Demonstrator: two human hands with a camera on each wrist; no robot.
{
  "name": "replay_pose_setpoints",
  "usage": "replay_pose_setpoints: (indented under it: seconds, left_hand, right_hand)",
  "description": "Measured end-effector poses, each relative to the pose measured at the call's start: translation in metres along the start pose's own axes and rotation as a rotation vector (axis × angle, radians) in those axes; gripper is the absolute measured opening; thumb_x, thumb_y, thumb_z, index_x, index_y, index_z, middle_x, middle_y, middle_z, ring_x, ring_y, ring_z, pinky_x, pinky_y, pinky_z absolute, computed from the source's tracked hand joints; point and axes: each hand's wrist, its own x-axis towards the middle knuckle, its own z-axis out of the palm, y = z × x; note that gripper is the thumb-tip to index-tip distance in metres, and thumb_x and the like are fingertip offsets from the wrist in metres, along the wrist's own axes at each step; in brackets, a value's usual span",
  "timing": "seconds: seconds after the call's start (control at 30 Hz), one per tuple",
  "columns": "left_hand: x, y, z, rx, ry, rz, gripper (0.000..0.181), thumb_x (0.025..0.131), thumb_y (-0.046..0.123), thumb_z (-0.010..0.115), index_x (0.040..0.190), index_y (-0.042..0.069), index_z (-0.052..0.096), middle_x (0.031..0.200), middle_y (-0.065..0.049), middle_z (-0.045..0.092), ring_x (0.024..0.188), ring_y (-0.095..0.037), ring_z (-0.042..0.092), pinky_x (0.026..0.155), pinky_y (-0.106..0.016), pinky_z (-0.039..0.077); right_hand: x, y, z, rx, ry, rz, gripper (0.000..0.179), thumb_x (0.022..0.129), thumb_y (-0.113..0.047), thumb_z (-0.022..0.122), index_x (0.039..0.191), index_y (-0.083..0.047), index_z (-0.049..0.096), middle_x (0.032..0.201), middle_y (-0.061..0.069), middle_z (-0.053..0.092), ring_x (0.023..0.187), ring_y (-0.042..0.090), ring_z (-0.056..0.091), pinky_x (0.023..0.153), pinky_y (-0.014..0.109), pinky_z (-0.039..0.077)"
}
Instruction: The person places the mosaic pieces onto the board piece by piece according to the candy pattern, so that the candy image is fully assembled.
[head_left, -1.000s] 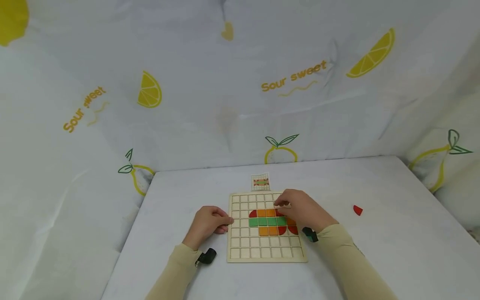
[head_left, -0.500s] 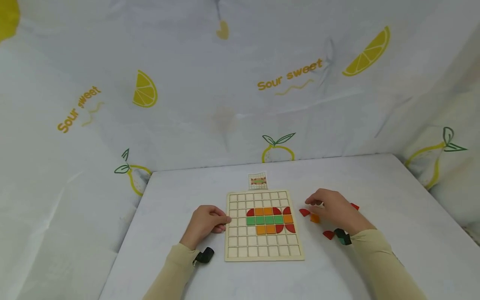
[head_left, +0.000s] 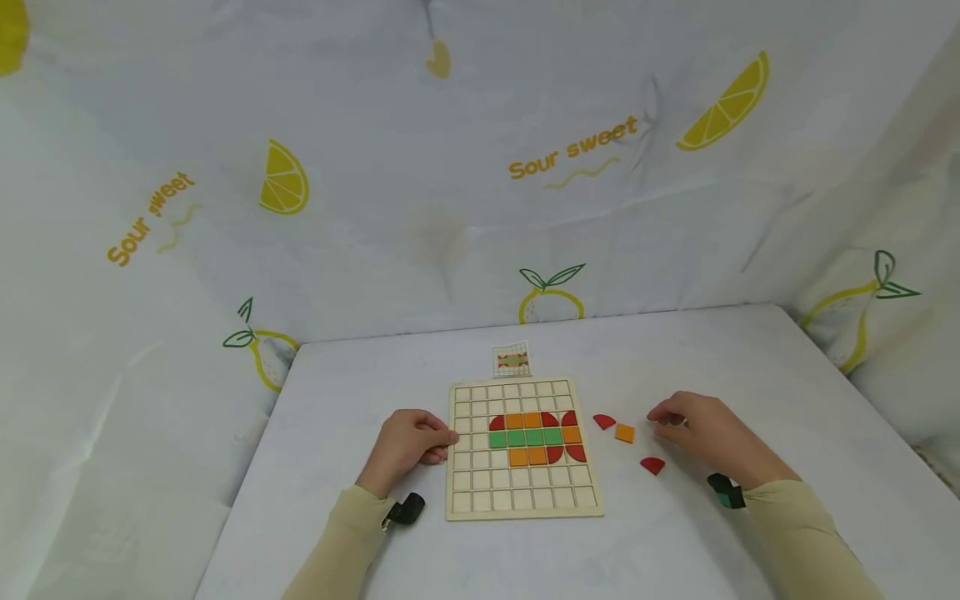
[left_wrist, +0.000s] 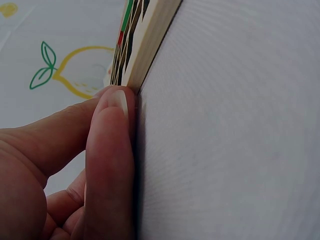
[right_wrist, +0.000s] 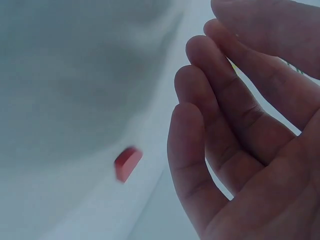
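A pale wooden grid board point(head_left: 525, 513) lies flat on the table, with green, orange and red tiles filling some of its cells. My left hand point(head_left: 408, 442) pinches the board's left edge; in the left wrist view the thumb and a finger meet at that wooden edge point(left_wrist: 150, 47). To the right of the board lie a red quarter-round tile point(head_left: 603, 422), an orange square tile point(head_left: 624, 432) and another red quarter-round tile point(head_left: 652, 465). Just beyond them my right hand point(head_left: 705, 433) hovers, its fingers loosely bent around nothing. The right wrist view includes a blurred red tile point(right_wrist: 128, 164).
A small printed card point(head_left: 512, 348) with a coloured grid pattern lies behind the board. White cloth with lemon prints covers the table point(head_left: 375, 367) and the wall point(head_left: 390, 167) behind it. A dark wrist device point(head_left: 408, 508) sits on the left wrist.
My right hand has moved from over the board to the right, past the loose tiles, uncovering them and the board's right side. The left hand stays at the board's edge.
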Motion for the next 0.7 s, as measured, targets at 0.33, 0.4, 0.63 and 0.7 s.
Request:
replay_pose_setpoints:
  seconds: [0.33,0.4,0.63,0.7]
  left_hand:
    - [0.0,0.0,0.0,-0.009,-0.009,0.006,0.029,0.086,0.024,0.093,0.098,0.005,0.076,0.076,-0.005,0.077,0.064,-0.01,0.073,0.067,-0.026,0.066]
    - [0.0,-0.001,0.0,-0.008,-0.009,0.007,0.029,0.086,0.024,0.093,0.099,0.005,0.076,0.076,-0.004,0.077,0.063,-0.01,0.073,0.067,-0.026,0.066]
    - [0.001,-0.001,-0.001,-0.016,-0.017,0.004,0.029,0.086,0.024,0.093,0.098,0.004,0.076,0.076,-0.005,0.077,0.064,-0.01,0.073,0.067,-0.027,0.066]
    - [0.001,-0.001,-0.001,-0.019,-0.017,0.003,0.029,0.085,0.024,0.093,0.098,0.004,0.076,0.076,-0.005,0.077,0.063,-0.01,0.073,0.067,-0.027,0.066]
  right_hand:
    - [-0.016,0.042,-0.015,-0.028,0.047,0.028,0.019,0.095,-0.017,0.081,0.112,-0.007,0.08,0.105,0.004,0.076,0.1,0.029,0.069,0.086,0.05,0.061]
    - [-0.017,0.05,-0.019,-0.035,0.056,0.047,0.02,0.095,-0.019,0.082,0.111,-0.006,0.08,0.102,0.005,0.076,0.098,0.028,0.069,0.084,0.048,0.061]
    - [-0.019,0.067,-0.029,-0.05,0.04,0.131,0.025,0.097,-0.024,0.079,0.111,-0.003,0.079,0.101,0.008,0.076,0.095,0.029,0.067,0.081,0.047,0.061]
    - [-0.018,0.068,-0.031,-0.047,0.034,0.143,0.027,0.098,-0.025,0.079,0.113,-0.002,0.079,0.102,0.01,0.077,0.096,0.031,0.067,0.082,0.05,0.062]
